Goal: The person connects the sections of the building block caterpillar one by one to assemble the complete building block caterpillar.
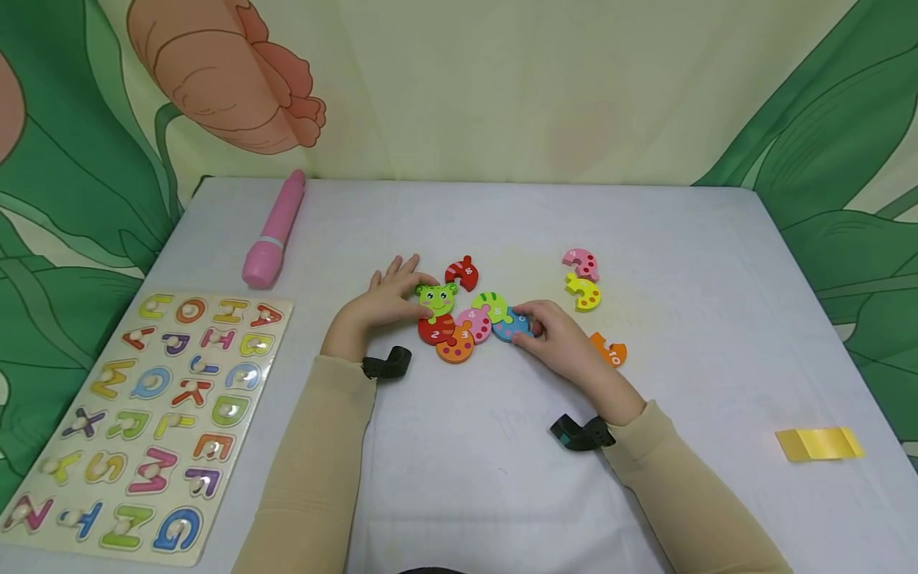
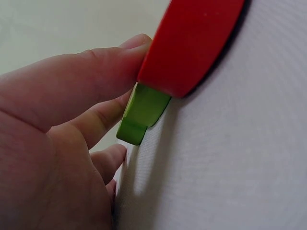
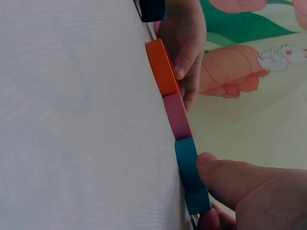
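Observation:
Joined number puzzle pieces form a curved chain on the table. At its left end is a green animal-face piece, pinched at its edge between the thumb and index finger of my left hand; the other fingers are spread. The left thumb also lies against the red piece. Beyond come the red 2, orange 3, pink and green 5 pieces. At the right end my right hand pinches a blue piece, whose number is partly covered.
A loose red 8 piece lies behind the chain. Pink, yellow and orange pieces lie to the right. At left are a letter board and pink microphone; a folded yellow strip lies far right.

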The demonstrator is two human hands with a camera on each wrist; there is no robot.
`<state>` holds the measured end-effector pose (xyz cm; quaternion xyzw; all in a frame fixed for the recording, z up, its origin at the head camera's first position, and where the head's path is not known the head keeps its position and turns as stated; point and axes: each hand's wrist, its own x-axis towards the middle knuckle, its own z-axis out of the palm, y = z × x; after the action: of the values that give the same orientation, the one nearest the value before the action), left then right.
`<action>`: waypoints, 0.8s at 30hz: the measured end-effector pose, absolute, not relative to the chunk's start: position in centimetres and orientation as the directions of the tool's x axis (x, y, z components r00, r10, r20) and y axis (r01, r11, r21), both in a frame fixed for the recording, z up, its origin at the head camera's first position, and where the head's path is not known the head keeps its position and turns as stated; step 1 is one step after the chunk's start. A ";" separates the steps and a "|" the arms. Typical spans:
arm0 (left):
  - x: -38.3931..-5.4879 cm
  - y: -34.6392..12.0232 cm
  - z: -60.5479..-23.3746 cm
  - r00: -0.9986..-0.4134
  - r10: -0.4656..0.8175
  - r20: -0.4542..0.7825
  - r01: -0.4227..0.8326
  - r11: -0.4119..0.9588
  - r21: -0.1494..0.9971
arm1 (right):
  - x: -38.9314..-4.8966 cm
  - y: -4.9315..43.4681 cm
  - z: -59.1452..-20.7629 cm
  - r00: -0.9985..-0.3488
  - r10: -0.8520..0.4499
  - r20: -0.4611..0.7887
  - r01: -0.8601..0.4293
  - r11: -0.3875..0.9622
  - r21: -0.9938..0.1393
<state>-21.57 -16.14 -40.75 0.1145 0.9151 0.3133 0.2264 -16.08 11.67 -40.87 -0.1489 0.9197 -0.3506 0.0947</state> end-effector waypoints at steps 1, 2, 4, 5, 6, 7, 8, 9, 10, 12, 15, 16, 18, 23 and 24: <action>-21.6 -16.1 -40.7 -0.871 0.350 -0.343 0.066 0.778 0.625 | -16.1 11.7 -40.9 -0.938 -0.340 -0.071 -0.207 0.711 -0.672; -21.6 -16.1 -40.7 -0.871 0.350 -0.344 0.066 0.778 0.624 | -16.0 11.7 -40.8 -0.938 -0.339 -0.071 -0.205 0.710 -0.674; -21.6 -16.1 -40.8 -0.872 0.348 -0.345 0.064 0.778 0.624 | -16.0 12.0 -40.5 -0.939 -0.334 -0.077 -0.198 0.711 -0.675; -21.6 -16.1 -40.8 -0.872 0.348 -0.345 0.064 0.779 0.624 | -16.0 12.2 -40.2 -0.941 -0.330 -0.079 -0.192 0.710 -0.677; -21.7 -16.1 -40.8 -0.872 0.348 -0.345 0.065 0.780 0.623 | -16.0 12.5 -39.9 -0.943 -0.324 -0.079 -0.188 0.711 -0.678; -21.7 -16.1 -40.8 -0.872 0.349 -0.344 0.066 0.780 0.622 | -16.2 13.0 -39.4 -0.946 -0.316 -0.074 -0.184 0.710 -0.679; -21.7 -16.1 -40.9 -0.872 0.349 -0.344 0.067 0.781 0.621 | -16.3 13.5 -39.0 -0.950 -0.303 -0.069 -0.177 0.710 -0.682; -21.7 -16.1 -40.9 -0.872 0.348 -0.345 0.066 0.781 0.621 | -16.5 14.1 -38.4 -0.955 -0.288 -0.070 -0.164 0.710 -0.685; -21.8 -16.1 -40.9 -0.872 0.347 -0.346 0.065 0.781 0.622 | -16.7 14.7 -37.9 -0.958 -0.278 -0.067 -0.157 0.707 -0.689; -21.7 -16.2 -40.9 -0.871 0.350 -0.346 0.064 0.778 0.625 | -17.4 16.1 -36.9 -0.961 -0.263 -0.084 -0.135 0.716 -0.685; -21.7 -16.2 -40.8 -0.871 0.350 -0.345 0.062 0.774 0.630 | -18.3 18.0 -36.0 -0.953 -0.274 -0.131 -0.120 0.735 -0.668; -21.6 -16.3 -40.8 -0.871 0.351 -0.344 0.062 0.773 0.631 | -18.6 18.5 -36.0 -0.947 -0.284 -0.149 -0.120 0.744 -0.657; -21.6 -16.3 -40.7 -0.871 0.351 -0.343 0.063 0.774 0.630 | -19.2 19.4 -36.2 -0.933 -0.306 -0.190 -0.117 0.757 -0.643; -21.6 -16.2 -40.7 -0.870 0.348 -0.348 0.060 0.777 0.626 | -20.0 20.4 -37.2 -0.896 -0.339 -0.286 -0.105 0.789 -0.606; -21.6 -16.2 -40.7 -0.871 0.347 -0.348 0.061 0.779 0.624 | -20.2 20.5 -37.4 -0.892 -0.343 -0.295 -0.109 0.795 -0.596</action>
<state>-21.62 -16.23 -40.74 0.1116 0.9150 0.3134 0.2285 -20.15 20.52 -37.38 -0.1220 0.9265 -0.2957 0.1981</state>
